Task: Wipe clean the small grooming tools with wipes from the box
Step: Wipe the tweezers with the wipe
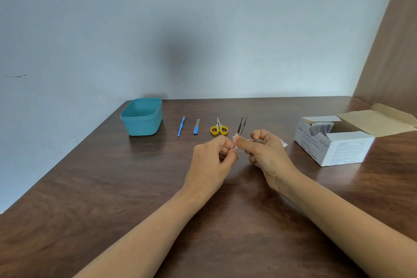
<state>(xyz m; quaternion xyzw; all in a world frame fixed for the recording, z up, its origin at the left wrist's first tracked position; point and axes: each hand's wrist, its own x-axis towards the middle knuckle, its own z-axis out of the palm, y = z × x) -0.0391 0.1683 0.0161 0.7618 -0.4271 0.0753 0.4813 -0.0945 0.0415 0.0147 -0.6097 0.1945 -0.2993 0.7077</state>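
Dark woodgrain table [112, 210], slim metal tweezers [242, 125], white wipe [235, 136].

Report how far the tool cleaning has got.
Done: the box is open and a wipe is out. In hand: the left hand holds the tweezers while the right hand pinches the wipe around them. Left, apparently: scissors, nail file and cuticle tool lie in a row on the table.
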